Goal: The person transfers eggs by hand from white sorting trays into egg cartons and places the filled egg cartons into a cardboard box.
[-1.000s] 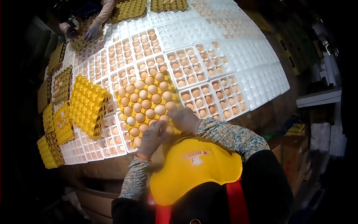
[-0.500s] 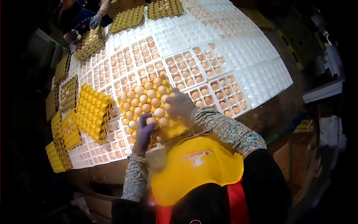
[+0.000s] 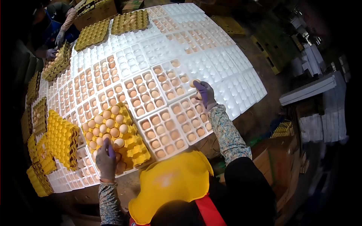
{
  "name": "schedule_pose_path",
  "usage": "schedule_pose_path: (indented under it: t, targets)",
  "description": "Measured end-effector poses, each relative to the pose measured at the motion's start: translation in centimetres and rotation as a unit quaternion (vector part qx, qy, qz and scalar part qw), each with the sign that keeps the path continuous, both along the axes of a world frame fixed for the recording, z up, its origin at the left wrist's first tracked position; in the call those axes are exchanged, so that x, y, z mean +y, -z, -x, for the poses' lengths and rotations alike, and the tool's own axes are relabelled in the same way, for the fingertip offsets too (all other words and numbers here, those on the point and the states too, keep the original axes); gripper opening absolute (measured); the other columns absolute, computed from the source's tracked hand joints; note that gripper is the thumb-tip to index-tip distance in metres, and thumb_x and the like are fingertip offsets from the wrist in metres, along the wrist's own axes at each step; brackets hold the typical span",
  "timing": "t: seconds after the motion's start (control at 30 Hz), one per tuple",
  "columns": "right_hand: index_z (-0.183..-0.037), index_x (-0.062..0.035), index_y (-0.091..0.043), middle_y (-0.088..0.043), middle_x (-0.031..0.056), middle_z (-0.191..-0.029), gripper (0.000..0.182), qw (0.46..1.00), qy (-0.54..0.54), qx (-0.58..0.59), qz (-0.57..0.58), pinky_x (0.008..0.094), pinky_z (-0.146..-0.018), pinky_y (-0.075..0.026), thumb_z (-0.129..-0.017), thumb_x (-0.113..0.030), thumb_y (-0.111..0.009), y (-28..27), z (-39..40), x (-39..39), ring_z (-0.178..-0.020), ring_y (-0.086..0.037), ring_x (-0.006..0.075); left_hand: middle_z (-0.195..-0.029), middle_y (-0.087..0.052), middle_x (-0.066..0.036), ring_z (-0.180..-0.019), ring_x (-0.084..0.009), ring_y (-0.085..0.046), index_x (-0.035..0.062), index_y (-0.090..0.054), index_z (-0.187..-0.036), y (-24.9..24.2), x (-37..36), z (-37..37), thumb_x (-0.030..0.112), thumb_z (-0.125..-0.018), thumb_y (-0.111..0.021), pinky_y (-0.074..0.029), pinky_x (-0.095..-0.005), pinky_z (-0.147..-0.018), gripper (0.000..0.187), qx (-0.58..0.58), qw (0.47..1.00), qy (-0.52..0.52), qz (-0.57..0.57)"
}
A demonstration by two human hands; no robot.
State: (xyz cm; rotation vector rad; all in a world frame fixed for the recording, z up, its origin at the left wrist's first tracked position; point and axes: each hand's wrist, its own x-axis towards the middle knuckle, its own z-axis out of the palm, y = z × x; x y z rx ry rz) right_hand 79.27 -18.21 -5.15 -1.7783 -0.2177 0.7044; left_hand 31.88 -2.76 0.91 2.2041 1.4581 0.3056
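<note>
Since a moment ago, my right hand (image 3: 205, 94) has swung away from the yellow tray (image 3: 136, 150) and now hovers above the white trays, its fingers closed around at least two eggs (image 3: 194, 83), one above the other. Of my left hand (image 3: 106, 162), I see the fingers bent over the tray's near left part, touching the eggs there; I cannot tell whether they grip any. I count at least fifteen eggs in that yellow tray, mostly toward its far and left sides, with bare cups down its right side. Three white trays to its right each carry twelve eggs, four rows of three: one farther off (image 3: 152, 112), one nearer (image 3: 172, 154) and one to the right (image 3: 201, 138). Just short of my right hand lies a partly filled white tray (image 3: 163, 72). One stack of yellow trays (image 3: 62, 137) stands tilted to the left, its top cups bare. Two olive trays sit at the far side, one bare (image 3: 90, 35), one holding a few eggs (image 3: 141, 18). Another person (image 3: 54, 32) has both hands at an olive tray of eggs (image 3: 60, 67).
</note>
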Motion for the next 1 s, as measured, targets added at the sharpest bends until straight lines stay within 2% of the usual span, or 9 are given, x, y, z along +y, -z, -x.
schedule_pose_path:
  t: [0.1, 0.17, 0.37, 0.5, 0.57, 0.63, 0.73, 0.8, 1.0]
  targets:
    - [-0.118, -0.0134, -0.067, -0.047, 0.0188, -0.128, 0.051, 0.881, -0.164, -0.388, 0.217, 0.0444, -0.096, -0.053, -0.075, -0.038, -0.082, 2.9, -4.3, 2.7, -0.104, -0.062, 0.0382, -0.111, -0.058, -0.025, -0.095, -0.0420, -0.065, 0.0125, -0.064, -0.123, 2.0, 0.1, -1.9, 0.025, -0.090, -0.067, -0.055, -0.0484, -0.077, 0.036, 0.104, 0.994, 0.015, -0.041]
    - [-0.116, -0.0173, -0.069, -0.050, 0.0161, -0.129, 0.045, 0.771, -0.305, -0.461, 0.317, 0.0455, -0.091, -0.055, -0.076, -0.034, -0.083, 3.7, -5.3, 4.5, -0.103, -0.065, 0.0360, -0.123, -0.052, -0.028, -0.098, -0.0443, -0.063, 0.0129, -0.063, -0.124, 1.5, -0.5, -3.8, 0.021, -0.089, -0.068, -0.056, -0.0483, -0.079, 0.037, 0.162, 0.986, 0.008, -0.024]
    - [-0.123, -0.0191, -0.067, -0.059, 0.0184, -0.126, 0.033, 0.861, -0.297, -0.408, 0.069, 0.0438, -0.094, -0.054, -0.091, -0.025, -0.064, 6.8, -11.9, 9.4, -0.098, -0.068, 0.0392, -0.138, -0.038, -0.026, -0.103, -0.0455, -0.062, 0.0131, -0.064, -0.112, 3.9, 0.7, -5.1, 0.017, -0.066, -0.085, -0.056, -0.0455, -0.084, 0.051, 0.251, 0.967, -0.006, -0.053]
    - [-0.129, -0.0127, -0.064, -0.069, 0.0168, -0.118, 0.038, 0.777, -0.470, -0.390, 0.152, 0.0392, -0.090, -0.054, -0.093, -0.023, -0.064, 4.5, -14.2, 13.5, -0.104, -0.069, 0.0316, -0.127, -0.051, -0.023, -0.109, -0.0393, -0.058, 0.0079, -0.066, -0.102, -1.7, 1.8, -8.2, 0.017, -0.067, -0.083, -0.054, -0.0457, -0.084, 0.040, 0.201, 0.979, -0.033, -0.001]
    - [-0.126, -0.0067, -0.065, -0.071, 0.0150, -0.110, 0.036, 0.915, -0.279, -0.288, -0.030, 0.0378, -0.092, -0.054, -0.095, -0.024, -0.062, 3.4, -13.7, 16.0, -0.102, -0.069, 0.0306, -0.114, -0.059, -0.022, -0.104, -0.0347, -0.060, 0.0031, -0.066, -0.099, -2.5, 2.6, -13.9, 0.020, -0.068, -0.084, -0.053, -0.0430, -0.083, 0.040, 0.125, 0.989, -0.068, -0.029]
    - [-0.116, -0.0059, -0.069, -0.070, 0.0140, -0.106, 0.029, 0.916, -0.208, -0.322, -0.117, 0.0361, -0.090, -0.054, -0.095, -0.024, -0.061, 6.6, -11.9, 19.6, -0.098, -0.068, 0.0300, -0.103, -0.063, -0.018, -0.090, -0.0310, -0.063, 0.0001, -0.066, -0.100, -2.9, 3.8, -20.0, 0.024, -0.068, -0.086, -0.053, -0.0401, -0.081, 0.044, 0.036, 0.994, -0.084, 0.059]
    - [-0.115, -0.0149, -0.066, -0.067, 0.0105, -0.106, 0.023, 0.736, -0.358, -0.574, -0.038, 0.0449, -0.094, -0.048, -0.094, -0.022, -0.061, 10.2, -10.9, 22.4, -0.106, -0.061, 0.0286, -0.092, -0.069, -0.012, -0.077, -0.0195, -0.065, -0.0016, -0.066, -0.105, 0.3, 5.8, -24.6, 0.023, -0.073, -0.085, -0.053, -0.0326, -0.072, 0.045, -0.019, 0.989, -0.106, 0.103]
    - [-0.122, -0.0160, -0.063, -0.064, 0.0086, -0.115, 0.030, 0.767, -0.308, -0.562, -0.011, 0.0472, -0.098, -0.046, -0.093, -0.021, -0.062, 8.2, -10.4, 20.4, -0.112, -0.058, 0.0307, -0.094, -0.071, -0.009, -0.077, -0.0123, -0.067, -0.0028, -0.066, -0.108, 2.7, 7.2, -26.3, 0.018, -0.076, -0.084, -0.054, -0.0265, -0.068, 0.043, -0.115, 0.982, -0.086, 0.121]
    - [-0.124, -0.0049, -0.057, -0.057, 0.0153, -0.123, 0.034, 0.890, -0.121, -0.439, -0.026, 0.0539, -0.103, -0.042, -0.090, -0.010, -0.062, 9.0, -9.2, 15.1, -0.118, -0.050, 0.0401, -0.098, -0.072, -0.016, -0.091, -0.0339, -0.070, 0.0078, -0.065, -0.112, 5.9, 11.9, -42.4, 0.033, -0.078, -0.080, -0.054, -0.0444, -0.081, 0.045, 0.008, 0.998, 0.037, 0.040]
